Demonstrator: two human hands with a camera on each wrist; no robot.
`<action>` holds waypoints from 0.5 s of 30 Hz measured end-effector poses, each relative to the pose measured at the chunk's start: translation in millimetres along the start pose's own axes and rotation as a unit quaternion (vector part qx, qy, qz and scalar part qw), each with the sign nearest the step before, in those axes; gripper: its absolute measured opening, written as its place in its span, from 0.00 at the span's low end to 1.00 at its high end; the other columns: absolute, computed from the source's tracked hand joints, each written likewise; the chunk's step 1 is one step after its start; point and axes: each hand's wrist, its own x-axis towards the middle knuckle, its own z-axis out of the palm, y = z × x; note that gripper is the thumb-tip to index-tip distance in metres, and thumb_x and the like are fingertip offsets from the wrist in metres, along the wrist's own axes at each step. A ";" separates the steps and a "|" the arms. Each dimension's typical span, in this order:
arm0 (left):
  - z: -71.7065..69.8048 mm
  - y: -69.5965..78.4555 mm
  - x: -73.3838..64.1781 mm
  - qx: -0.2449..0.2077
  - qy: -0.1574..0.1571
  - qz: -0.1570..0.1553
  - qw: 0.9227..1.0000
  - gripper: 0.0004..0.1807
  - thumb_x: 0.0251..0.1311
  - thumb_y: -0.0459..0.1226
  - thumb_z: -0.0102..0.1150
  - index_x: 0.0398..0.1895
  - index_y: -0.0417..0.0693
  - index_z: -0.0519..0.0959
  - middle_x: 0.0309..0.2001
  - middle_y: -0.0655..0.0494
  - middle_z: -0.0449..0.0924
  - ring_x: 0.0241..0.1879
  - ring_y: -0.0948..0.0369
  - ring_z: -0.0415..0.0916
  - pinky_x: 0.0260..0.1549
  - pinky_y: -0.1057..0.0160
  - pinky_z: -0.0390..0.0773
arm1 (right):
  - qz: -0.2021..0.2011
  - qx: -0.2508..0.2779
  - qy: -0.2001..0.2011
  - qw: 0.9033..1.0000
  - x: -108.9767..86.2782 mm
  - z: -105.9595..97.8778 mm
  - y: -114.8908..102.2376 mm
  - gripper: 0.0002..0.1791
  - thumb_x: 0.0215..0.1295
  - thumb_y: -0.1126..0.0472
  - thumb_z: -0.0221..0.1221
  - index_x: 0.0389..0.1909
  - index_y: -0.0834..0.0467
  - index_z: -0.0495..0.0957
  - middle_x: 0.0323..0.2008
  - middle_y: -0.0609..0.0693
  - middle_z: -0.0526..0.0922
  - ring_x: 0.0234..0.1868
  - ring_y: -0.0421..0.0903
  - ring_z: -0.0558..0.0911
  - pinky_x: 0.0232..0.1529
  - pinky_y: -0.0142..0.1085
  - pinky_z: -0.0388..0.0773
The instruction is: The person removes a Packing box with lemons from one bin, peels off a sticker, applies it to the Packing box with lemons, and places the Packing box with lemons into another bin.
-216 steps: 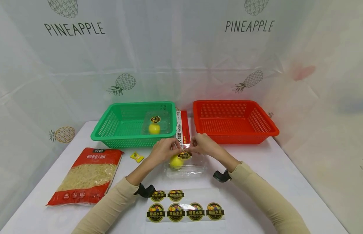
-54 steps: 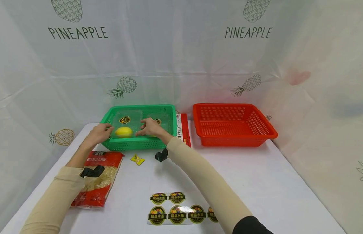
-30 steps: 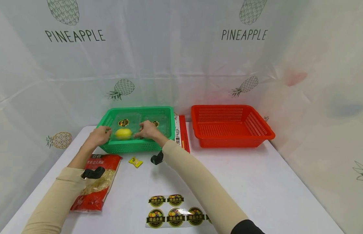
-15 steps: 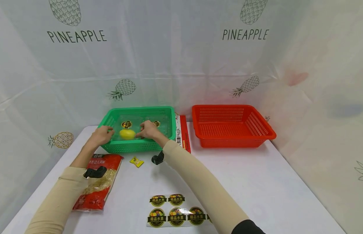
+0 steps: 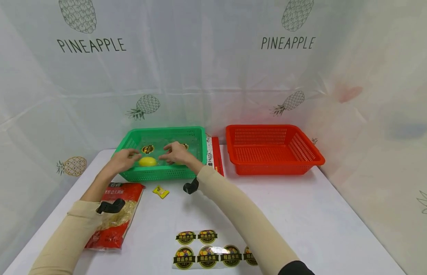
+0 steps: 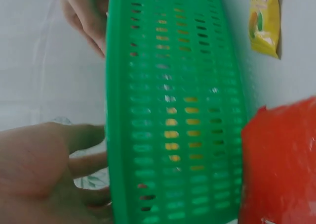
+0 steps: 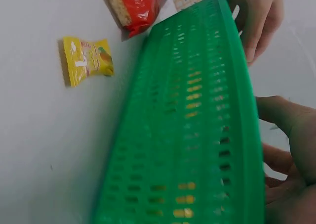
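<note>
In the head view, a clear plastic box with a round black-and-gold sticker lies in the left part of the green basket, and a lemon shows inside it. My left hand hovers over the basket's left side, fingers loosely extended and holding nothing. On the other side of the lemon, my right hand has its fingers spread, also without anything in them. Behind the right hand sits a second stickered clear box, partly hidden. Both wrist views show fingers behind the basket's rim, with yellow visible through the slots.
A red basket stands to the right. A red pasta box lies between the baskets. A red pasta bag lies under my left forearm, a yellow-wrapped candy before the green basket, and a sticker sheet at the front.
The lemon box, handled on the table earlier, is now down in the green basket. Within the last half second both hands have let go of it and lifted slightly.
</note>
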 end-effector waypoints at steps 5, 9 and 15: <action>4.2 14.6 -1.5 -0.018 0.006 0.037 0.999 0.31 0.74 0.50 0.44 0.67 0.34 0.68 0.65 0.28 0.66 0.63 0.34 0.66 0.55 0.37 0.73 | -0.011 -0.042 -0.007 0.999 -12.0 -22.6 1.4 0.26 0.66 0.53 0.63 0.62 0.60 0.75 0.51 0.57 0.83 0.44 0.56 0.87 0.42 0.40 0.84; 4.7 28.0 -8.5 -0.030 0.010 0.075 0.997 0.28 0.74 0.48 0.47 0.65 0.35 0.70 0.65 0.30 0.67 0.63 0.35 0.66 0.56 0.36 0.71 | -0.026 -0.115 0.008 0.993 -28.5 -47.8 6.0 0.24 0.66 0.50 0.62 0.58 0.59 0.78 0.48 0.54 0.85 0.44 0.52 0.86 0.41 0.34 0.81; 5.0 44.5 -26.4 -0.027 0.030 0.113 0.993 0.25 0.73 0.47 0.50 0.63 0.38 0.73 0.64 0.32 0.68 0.62 0.36 0.67 0.53 0.37 0.74 | -0.046 -0.179 0.041 0.982 -68.7 -83.9 24.6 0.22 0.66 0.49 0.62 0.55 0.58 0.79 0.46 0.52 0.84 0.45 0.46 0.82 0.41 0.33 0.81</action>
